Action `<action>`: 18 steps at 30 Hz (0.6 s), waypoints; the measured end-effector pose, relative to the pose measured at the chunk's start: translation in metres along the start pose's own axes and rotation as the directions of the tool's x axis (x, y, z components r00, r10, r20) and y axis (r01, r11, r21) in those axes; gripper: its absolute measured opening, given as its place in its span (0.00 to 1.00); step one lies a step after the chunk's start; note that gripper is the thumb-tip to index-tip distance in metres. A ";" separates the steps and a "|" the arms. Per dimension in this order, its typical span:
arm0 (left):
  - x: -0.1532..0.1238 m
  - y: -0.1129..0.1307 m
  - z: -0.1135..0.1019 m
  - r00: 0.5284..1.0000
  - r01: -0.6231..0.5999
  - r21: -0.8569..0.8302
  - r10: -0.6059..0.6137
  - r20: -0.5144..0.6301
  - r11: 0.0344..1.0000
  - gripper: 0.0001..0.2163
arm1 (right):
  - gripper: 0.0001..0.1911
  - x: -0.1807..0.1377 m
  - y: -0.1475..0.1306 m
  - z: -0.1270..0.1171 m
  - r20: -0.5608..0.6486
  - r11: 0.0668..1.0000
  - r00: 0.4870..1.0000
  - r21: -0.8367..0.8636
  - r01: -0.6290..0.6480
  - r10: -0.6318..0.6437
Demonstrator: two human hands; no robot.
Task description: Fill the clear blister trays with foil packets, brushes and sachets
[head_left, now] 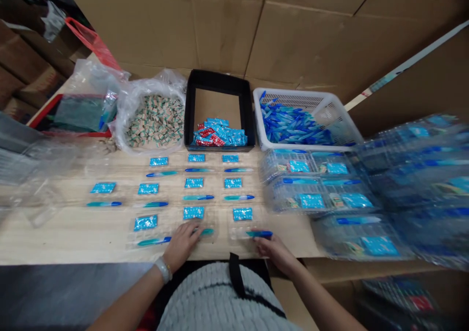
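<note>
My left hand (185, 239) lies with outstretched fingers over a clear plastic tray at the table's front edge. A pen (207, 232) with a teal end pokes out from beneath its fingertips. Above them in that tray is a blue patterned packet (193, 213). To the right, my right hand (270, 249) has curled fingers at the lower edge of another blue pen (260, 234), and they appear closed on it. That pen lies across a clear tray below a second blue packet (242, 214). The right thumb is hard to make out.
Clear trays with packets and pens lie in rows on the wooden table (110, 240). Behind stand a bag of small beige pieces (156, 121), a black box (249, 111) of blue and red packets, and a white basket (348, 118) of pens. Filled trays (311, 189) are stacked right.
</note>
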State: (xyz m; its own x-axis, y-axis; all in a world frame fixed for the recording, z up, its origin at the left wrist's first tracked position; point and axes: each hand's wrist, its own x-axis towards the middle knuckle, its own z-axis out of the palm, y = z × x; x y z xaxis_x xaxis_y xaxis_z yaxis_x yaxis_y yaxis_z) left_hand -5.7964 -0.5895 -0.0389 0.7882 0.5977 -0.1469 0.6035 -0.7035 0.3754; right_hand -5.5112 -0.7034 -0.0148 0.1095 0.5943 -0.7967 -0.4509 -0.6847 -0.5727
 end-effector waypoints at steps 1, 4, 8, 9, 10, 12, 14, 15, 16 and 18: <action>-0.004 -0.002 0.000 1.000 0.001 0.012 0.000 -0.021 1.000 0.16 | 0.16 0.000 0.002 -0.003 -0.037 0.994 0.999 -0.103 0.026 -0.030; -0.020 -0.007 0.003 0.999 -0.007 0.080 0.010 -0.030 0.997 0.17 | 0.10 -0.003 0.006 -0.015 -0.171 0.835 0.966 -0.547 0.069 -0.192; -0.034 -0.011 0.010 0.996 -0.087 0.234 0.083 0.025 0.968 0.21 | 0.07 -0.005 0.009 -0.024 -0.019 0.225 0.814 -0.965 0.138 -0.581; -0.034 -0.011 0.011 0.996 -0.091 0.278 0.087 0.029 0.956 0.22 | 0.09 -0.004 0.010 -0.024 0.103 0.071 0.771 -0.979 0.189 -0.628; -0.034 -0.010 0.012 0.996 -0.088 0.316 0.083 0.029 0.945 0.22 | 0.12 -0.001 0.012 -0.023 0.234 -0.066 0.729 -0.966 0.252 -0.643; -0.033 -0.009 0.011 0.996 -0.093 0.363 0.086 0.036 0.927 0.23 | 0.15 0.005 0.019 -0.021 0.454 -0.274 0.647 -0.890 0.365 -0.612; -0.034 -0.009 0.008 0.996 -0.093 0.378 0.082 0.046 0.921 0.23 | 0.15 0.011 0.027 -0.022 0.570 -0.389 0.588 -0.822 0.416 -0.574; -0.037 -0.012 0.006 0.998 -0.066 0.384 0.057 0.036 0.921 0.23 | 0.15 0.013 0.030 -0.023 0.600 -0.423 0.568 -0.800 0.426 -0.563; -0.041 -0.015 0.004 1.000 -0.010 0.392 0.009 0.005 0.920 0.24 | 0.15 0.015 0.032 -0.024 0.620 -0.446 0.554 -0.785 0.431 -0.556; -0.054 -0.027 0.002 0.986 0.164 0.400 -0.134 -0.102 0.901 0.25 | 0.17 0.018 0.031 -0.020 0.648 -0.471 0.524 -0.762 0.444 -0.553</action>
State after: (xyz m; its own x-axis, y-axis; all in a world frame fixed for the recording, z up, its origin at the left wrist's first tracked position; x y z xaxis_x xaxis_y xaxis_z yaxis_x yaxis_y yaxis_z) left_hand -5.8548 -0.6038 -0.0430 0.6835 0.7227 -0.1023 0.7219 -0.6901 -0.0522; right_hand -5.5053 -0.7225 -0.0508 -0.2668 0.9634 0.0243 0.9362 0.2651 -0.2308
